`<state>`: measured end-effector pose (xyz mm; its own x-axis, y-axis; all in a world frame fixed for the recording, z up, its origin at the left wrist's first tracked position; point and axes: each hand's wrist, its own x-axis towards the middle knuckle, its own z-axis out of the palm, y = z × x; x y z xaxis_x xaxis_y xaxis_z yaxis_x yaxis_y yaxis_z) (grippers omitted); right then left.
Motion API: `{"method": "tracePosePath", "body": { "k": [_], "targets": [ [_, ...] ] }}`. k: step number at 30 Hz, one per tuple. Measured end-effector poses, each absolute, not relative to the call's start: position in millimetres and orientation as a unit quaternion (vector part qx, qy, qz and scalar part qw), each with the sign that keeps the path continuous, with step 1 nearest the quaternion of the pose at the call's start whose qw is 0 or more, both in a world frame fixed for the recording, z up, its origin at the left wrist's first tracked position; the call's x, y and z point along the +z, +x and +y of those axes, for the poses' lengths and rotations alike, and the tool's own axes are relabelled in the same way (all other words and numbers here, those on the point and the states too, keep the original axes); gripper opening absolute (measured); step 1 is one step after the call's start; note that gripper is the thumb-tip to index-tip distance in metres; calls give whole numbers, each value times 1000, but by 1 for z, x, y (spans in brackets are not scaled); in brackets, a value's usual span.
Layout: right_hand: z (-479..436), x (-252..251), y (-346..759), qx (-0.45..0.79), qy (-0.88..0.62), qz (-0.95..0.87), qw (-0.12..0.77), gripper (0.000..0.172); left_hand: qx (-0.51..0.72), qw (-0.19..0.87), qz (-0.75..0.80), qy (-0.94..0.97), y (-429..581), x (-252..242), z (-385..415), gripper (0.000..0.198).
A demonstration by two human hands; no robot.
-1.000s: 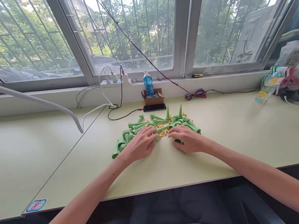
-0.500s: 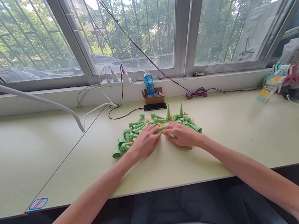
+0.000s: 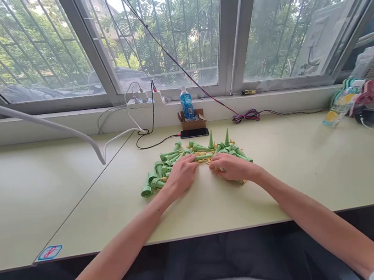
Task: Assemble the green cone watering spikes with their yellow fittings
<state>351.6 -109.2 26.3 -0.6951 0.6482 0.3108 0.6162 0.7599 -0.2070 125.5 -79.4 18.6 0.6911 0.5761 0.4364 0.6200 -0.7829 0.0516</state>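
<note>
A heap of green plastic spikes with wide ribbed caps and small yellow pieces lies on the table. My left hand rests palm down against the heap's left part, fingers stretched out over it. One green spike lies crosswise between the two hands, near the left fingertips. My right hand is at the heap's right part with its fingers curled inward; what they hold, if anything, is hidden. Two green spikes stand point up behind the right hand.
Behind the heap lie a black phone on a cable and a small cardboard box with a blue-labelled bottle. A coiled cable is by the wall. Bags and clips sit far right; a white tube reaches in left.
My hands have moved slightly apart, the right one a little to the right. More of the green spike and yellow pieces between them now shows.
</note>
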Motion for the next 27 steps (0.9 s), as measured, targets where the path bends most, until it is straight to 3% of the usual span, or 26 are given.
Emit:
{"method": "tracePosePath", "body": {
  "k": [12,20,27],
  "targets": [
    [-113,23,350,43,-376,-889,257,15,-258,-51,-399,-879,125,15,-80,47],
    [-116,21,349,34,-389,-877,279,17,-286,-56,-414,-862,123,18,-80,32],
    [-120,19,345,41,-370,-889,267,26,-225,5,-409,-885,122,21,-89,24]
  ]
}}
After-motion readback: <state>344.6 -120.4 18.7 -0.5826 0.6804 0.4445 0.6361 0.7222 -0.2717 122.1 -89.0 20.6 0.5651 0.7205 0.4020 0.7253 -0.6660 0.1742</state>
